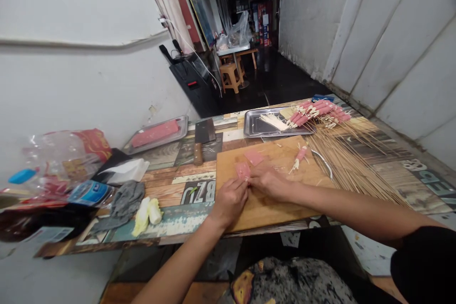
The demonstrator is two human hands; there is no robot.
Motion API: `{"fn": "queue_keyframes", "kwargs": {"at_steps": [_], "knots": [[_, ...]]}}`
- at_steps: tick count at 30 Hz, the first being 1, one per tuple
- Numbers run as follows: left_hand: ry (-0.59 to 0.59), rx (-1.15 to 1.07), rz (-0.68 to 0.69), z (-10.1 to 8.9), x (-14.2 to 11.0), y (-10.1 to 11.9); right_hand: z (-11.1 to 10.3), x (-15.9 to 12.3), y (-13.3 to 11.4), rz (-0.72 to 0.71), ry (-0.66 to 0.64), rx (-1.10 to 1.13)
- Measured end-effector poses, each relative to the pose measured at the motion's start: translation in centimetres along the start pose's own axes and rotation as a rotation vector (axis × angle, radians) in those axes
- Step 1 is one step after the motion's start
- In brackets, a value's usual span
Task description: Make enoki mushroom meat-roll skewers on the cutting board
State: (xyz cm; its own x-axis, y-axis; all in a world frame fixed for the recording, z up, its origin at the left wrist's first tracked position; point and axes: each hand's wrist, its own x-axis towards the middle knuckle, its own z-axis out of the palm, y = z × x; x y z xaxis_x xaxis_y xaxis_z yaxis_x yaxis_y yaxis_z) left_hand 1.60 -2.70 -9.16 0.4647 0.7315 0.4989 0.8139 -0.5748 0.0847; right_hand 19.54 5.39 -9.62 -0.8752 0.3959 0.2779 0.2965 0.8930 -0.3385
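In the head view, your left hand [230, 200] and right hand [272, 183] are meeting at the near edge of a slice [242, 169] lying on the board [265, 211]; the fingers of both are pinching there, while hiding how firmly. The slice is looking thin, so hard tugging could be tearing it, and uneven pulling could be skewing it. Another slice [254, 156] is lying just beyond, where a forward push could be bunching it up.
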Motion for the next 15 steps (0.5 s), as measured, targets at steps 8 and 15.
{"fn": "queue_keyframes", "kwargs": {"at_steps": [8, 15], "knots": [[0.059, -0.205, -0.269, 0.0, -0.1, 0.3, -0.8, 0.6, 0.7, 0.152, 0.071, 0.289], [-0.199, -0.513, -0.588, -1.0, 2.1, -1.3, -1.7, 1.6, 1.4, 0.299, -0.034, 0.487]]}}
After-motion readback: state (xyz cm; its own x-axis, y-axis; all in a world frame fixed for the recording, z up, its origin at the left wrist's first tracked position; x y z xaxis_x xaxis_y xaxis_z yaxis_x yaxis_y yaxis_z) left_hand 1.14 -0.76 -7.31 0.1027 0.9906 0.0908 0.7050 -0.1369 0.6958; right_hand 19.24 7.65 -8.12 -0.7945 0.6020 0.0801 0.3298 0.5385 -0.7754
